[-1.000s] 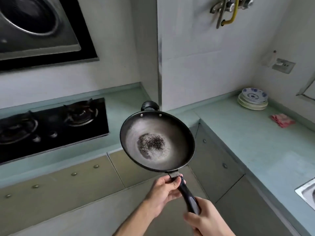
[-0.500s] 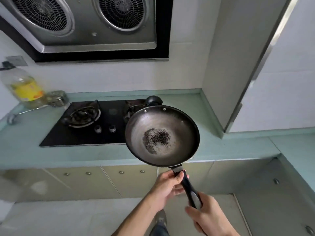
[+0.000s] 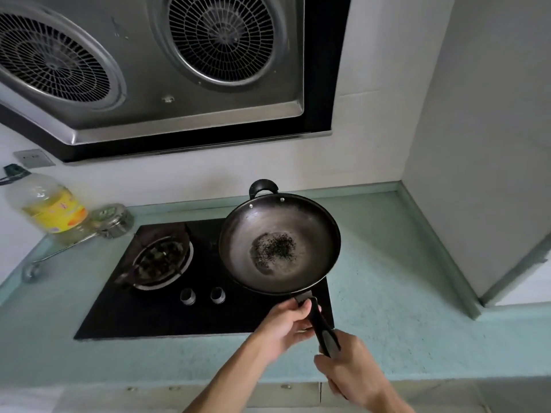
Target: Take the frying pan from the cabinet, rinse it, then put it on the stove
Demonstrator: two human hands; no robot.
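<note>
Now both hands grip frying pan [image 3: 280, 244] handle: left hand [image 3: 284, 326] fingers clamped near bowl, right hand [image 3: 350, 369] at end, over stove [image 3: 167, 281] right side.

A range hood [image 3: 167, 73] is mounted on the white wall, with two round wire-grilled vents set in its steel underside. A grey wall socket [image 3: 33, 158] is seen below its left end. On the pale green countertop [image 3: 387, 278], at far left, a plastic oil bottle [image 3: 49, 205] with a yellow label stands; a small lidded glass jar [image 3: 111, 219] is placed just beside it. A metal utensil handle [image 3: 53, 257] lies in front of both. Cabinet doors [image 3: 208, 394] are fitted beneath the counter edge.
</note>
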